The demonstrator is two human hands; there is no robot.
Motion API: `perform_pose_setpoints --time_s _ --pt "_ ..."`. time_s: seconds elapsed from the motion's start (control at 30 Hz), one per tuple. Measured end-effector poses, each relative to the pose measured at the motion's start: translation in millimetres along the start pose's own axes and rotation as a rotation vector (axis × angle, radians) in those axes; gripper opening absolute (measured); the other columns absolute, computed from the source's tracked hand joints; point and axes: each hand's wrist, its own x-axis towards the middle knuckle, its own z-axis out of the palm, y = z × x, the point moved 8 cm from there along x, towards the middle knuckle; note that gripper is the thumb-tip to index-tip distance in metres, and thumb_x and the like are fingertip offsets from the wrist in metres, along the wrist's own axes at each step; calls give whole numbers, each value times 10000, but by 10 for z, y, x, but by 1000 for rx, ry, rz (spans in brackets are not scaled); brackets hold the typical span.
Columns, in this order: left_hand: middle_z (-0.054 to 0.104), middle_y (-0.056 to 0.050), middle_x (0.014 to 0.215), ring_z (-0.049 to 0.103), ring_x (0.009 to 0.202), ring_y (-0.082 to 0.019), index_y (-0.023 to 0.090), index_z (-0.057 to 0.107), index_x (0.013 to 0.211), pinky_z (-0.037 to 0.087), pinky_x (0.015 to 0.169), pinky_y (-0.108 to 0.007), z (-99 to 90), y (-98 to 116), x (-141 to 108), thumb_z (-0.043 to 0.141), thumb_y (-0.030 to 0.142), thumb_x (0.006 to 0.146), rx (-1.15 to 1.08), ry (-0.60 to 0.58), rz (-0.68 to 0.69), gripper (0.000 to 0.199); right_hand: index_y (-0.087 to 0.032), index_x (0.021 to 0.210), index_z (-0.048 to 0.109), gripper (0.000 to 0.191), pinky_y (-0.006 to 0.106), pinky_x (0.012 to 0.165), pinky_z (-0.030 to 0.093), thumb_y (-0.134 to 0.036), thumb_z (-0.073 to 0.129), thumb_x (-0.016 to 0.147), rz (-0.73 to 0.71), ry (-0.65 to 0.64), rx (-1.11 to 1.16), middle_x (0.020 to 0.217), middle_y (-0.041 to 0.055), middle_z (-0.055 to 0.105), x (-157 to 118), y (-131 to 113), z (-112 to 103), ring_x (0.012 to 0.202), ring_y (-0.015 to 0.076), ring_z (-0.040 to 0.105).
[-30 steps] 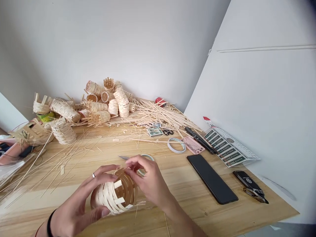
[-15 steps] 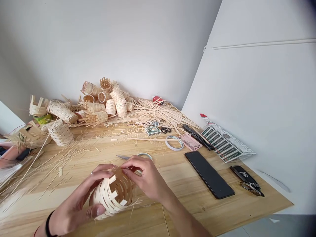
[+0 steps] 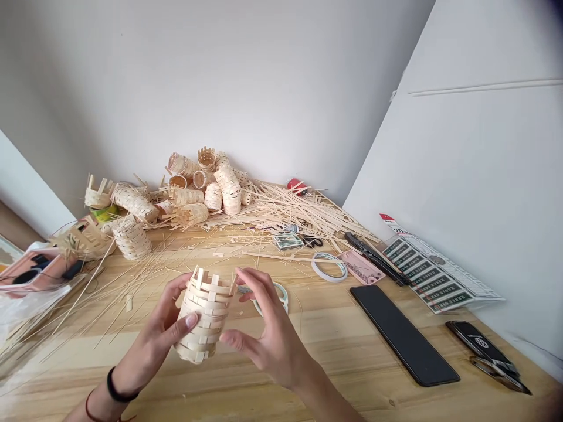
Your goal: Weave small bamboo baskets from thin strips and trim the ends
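Observation:
A small cylindrical basket [image 3: 206,319], woven from pale wooden strips, stands nearly upright a little above the table. Short strip ends stick up around its rim. My left hand [image 3: 165,328] is wrapped round its left side, thumb across the front and the other fingers partly hidden behind it. To the right of the basket is my right hand [image 3: 268,328], thumb and fingers spread apart. Its index fingertip is at a strip end on the rim; whether they touch I cannot tell. Behind the right hand lies a ring-shaped roll of tape [image 3: 282,298], partly hidden.
Several woven baskets [image 3: 229,187] are heaped against the wall beside loose wooden strips [image 3: 303,208]. A tape roll [image 3: 329,278], utility knife [image 3: 373,258], black phone [image 3: 402,334] and car key [image 3: 479,346] lie to the right. A pink container [image 3: 33,278] stands left.
The basket has gone from tilted, its opening facing me, to nearly upright. My right hand has gone from pinching at the rim to spread fingers beside it. The view has shifted left.

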Motion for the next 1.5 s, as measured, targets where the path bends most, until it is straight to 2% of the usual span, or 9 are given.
perform_pose_setpoints --time_s 0.07,0.17,0.4,0.53,0.77,1.03,1.2,1.33,1.5 --pt "619 -42 1421 644 1180 -301 376 498 1434 582 893 -359 -1 -23 2 753 462 906 -10 16 -3 592 -436 1624 232 946 491 1122 511 -520 803 875 -15 -16 -73 1587 101 357 -18 20 69 1443 333 433" --pt "621 -42 1415 675 1131 -288 385 497 1438 594 881 -358 -5 -71 4 756 461 907 -18 23 -5 596 -453 1609 255 1051 556 1182 445 -525 889 773 12 -62 -145 1583 109 345 -26 67 166 1473 373 402" --pt "569 -24 1474 630 1242 -284 395 476 1443 597 924 -343 1 -127 13 698 450 962 -49 12 2 533 -403 1628 135 1432 599 1202 405 -449 1042 520 -12 -94 -193 1580 140 374 -7 13 277 1478 426 373" --pt "573 -14 1475 621 1258 -277 405 464 1443 586 941 -335 19 -160 16 690 433 972 -88 15 -1 523 -369 1592 255 1286 594 1186 422 -261 1026 568 22 -83 -212 1568 149 396 -14 15 280 1474 425 381" --pt "503 -46 1591 470 1454 -338 360 469 1484 515 1068 -400 24 -116 44 652 466 987 -30 -71 -19 540 -392 1602 250 1265 581 1195 429 -229 996 593 40 -71 -196 1599 139 368 -60 79 309 1494 409 387" --pt "664 -68 1422 590 1345 -331 331 539 1334 534 1010 -401 -83 -52 53 715 436 955 45 -32 29 430 -389 1600 331 1023 590 1263 317 -102 825 751 -118 -244 -147 1654 91 304 -95 -123 365 1577 384 230" --pt "626 -86 1460 624 1305 -355 373 470 1411 530 1034 -463 -74 -65 72 838 403 846 44 -33 94 674 -374 1565 360 748 461 1099 551 -214 715 927 83 18 129 1552 104 452 -4 43 70 1405 285 520" --pt "635 -91 1449 570 1362 -376 357 532 1420 443 1138 -509 -47 -65 74 863 407 809 89 -68 123 697 -315 1389 616 518 421 1075 567 -312 795 904 228 -66 305 1385 79 628 63 204 106 1229 248 667" --pt "679 -101 1387 592 1328 -368 315 608 1348 453 1121 -484 -68 -61 86 892 368 782 96 -108 114 636 -279 1293 719 468 401 1001 609 -424 838 864 288 -96 455 1309 95 671 94 301 113 1130 248 724"
